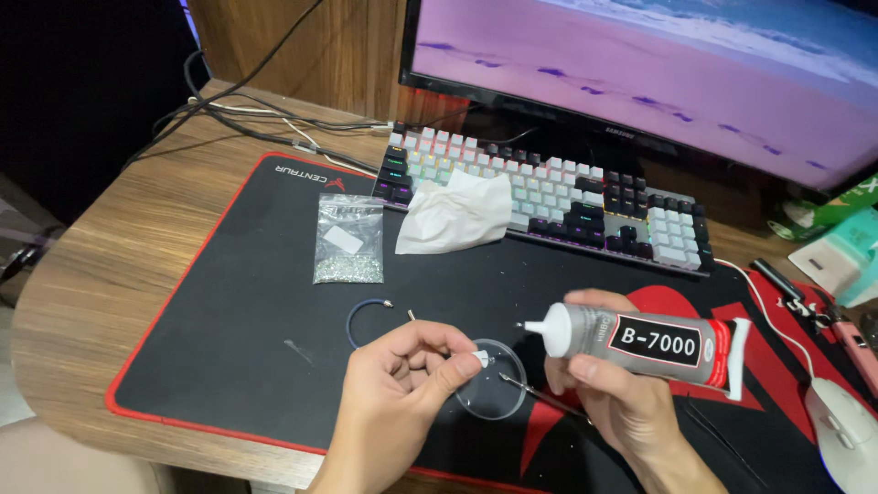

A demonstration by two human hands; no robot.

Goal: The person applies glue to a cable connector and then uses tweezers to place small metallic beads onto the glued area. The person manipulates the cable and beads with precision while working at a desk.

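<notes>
A: Right hand (pixel 615 389), lower centre-right of frame. Fingers wrapped round a grey glue tube (pixel 640 343) with a white tapered nozzle (pixel 547 327). Tube lies near level, nozzle pointing left, flat crimped end to the right.

B: Left hand (pixel 402 380)?

A: Lower centre. Thumb and forefinger pressed together on a small white cap (pixel 480 358), other fingers curled in. Cap sits just left of the nozzle tip, apart from it.

B: Anything under the hands?

A: A clear round dish (pixel 494 395) on the black desk mat (pixel 238 311), partly under the left fingertips. A thin metal pick (pixel 540 395) lies with its tip over the dish rim, running down-right under the right hand. Cannot tell whether the right hand touches it.

B: Left of that?

A: A blue cord bracelet (pixel 361 316) with metal ends, open loop, just above the left hand. Further up-left, a clear zip bag (pixel 348 240) of small silvery pieces, lying flat.

B: Upper part of frame?

A: Mechanical keyboard (pixel 585 197), white and black keys, backlit. A crumpled white tissue (pixel 455 215) rests half on its lower left corner, half on the mat. Monitor (pixel 658 73) above, pinkish picture on screen. Cables (pixel 247 114) trail at upper left over the wooden table (pixel 101 274).

B: Right edge?

A: White mouse (pixel 846 430) at lower right, its white cord running up-left. A pink pen-like tool (pixel 855 343) just above it.
</notes>
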